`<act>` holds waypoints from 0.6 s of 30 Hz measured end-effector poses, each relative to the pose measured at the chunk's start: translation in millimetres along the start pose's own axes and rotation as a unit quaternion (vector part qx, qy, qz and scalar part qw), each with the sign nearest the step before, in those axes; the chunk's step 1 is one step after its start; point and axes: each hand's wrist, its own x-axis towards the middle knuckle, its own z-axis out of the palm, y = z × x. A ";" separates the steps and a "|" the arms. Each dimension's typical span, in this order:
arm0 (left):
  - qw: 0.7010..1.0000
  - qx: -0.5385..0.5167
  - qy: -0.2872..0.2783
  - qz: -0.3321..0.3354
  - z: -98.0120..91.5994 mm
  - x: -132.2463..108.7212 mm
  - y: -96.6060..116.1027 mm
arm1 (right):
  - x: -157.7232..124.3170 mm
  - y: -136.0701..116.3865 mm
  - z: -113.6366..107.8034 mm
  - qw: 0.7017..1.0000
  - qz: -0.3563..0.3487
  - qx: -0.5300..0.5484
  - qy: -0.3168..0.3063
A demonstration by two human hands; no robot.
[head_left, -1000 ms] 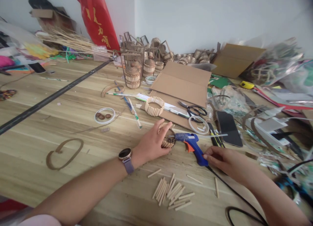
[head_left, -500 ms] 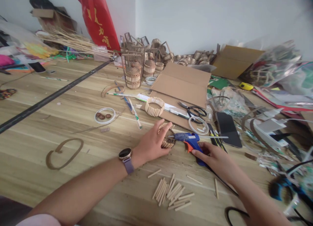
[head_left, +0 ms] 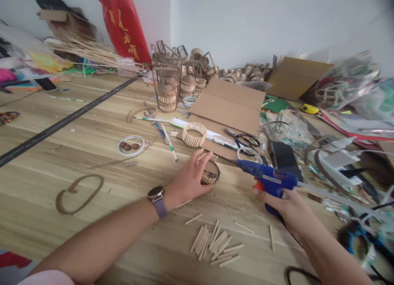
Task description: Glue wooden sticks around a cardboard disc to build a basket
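My left hand [head_left: 190,181] grasps the stick ring [head_left: 209,180] on the bench [head_left: 92,147], in from its near edge; it looks light, fragile, best steadied around its wall. My right hand [head_left: 289,203] clasps the glue gun [head_left: 266,176] by its handle.

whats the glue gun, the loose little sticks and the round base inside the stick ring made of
Glue gun: probably hard plastic, its blue body smooth and moulded-looking, with an orange trigger.
Loose sticks: likely unpainted wood, going by their pale tan, matte look; bamboo is possible.
Round base: seemingly cardboard, matte brown with black printing.
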 end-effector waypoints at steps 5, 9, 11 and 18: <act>1.000 -0.005 -0.001 0.004 0.9 0.1 -2.2 | -3.2 13.1 4.2 0.996 0.005 0.004 -0.084; 1.000 -0.012 0.003 0.008 1.8 -0.1 -3.0 | -1.8 22.5 8.7 0.994 -0.011 -0.039 -0.102; 1.000 -0.012 0.003 0.007 2.0 -0.1 -3.3 | -1.0 23.2 8.8 0.993 -0.019 -0.057 -0.103; 1.000 -0.007 0.000 0.003 1.6 0.6 -2.4 | -5.5 6.8 9.8 0.976 -0.093 -0.123 -0.155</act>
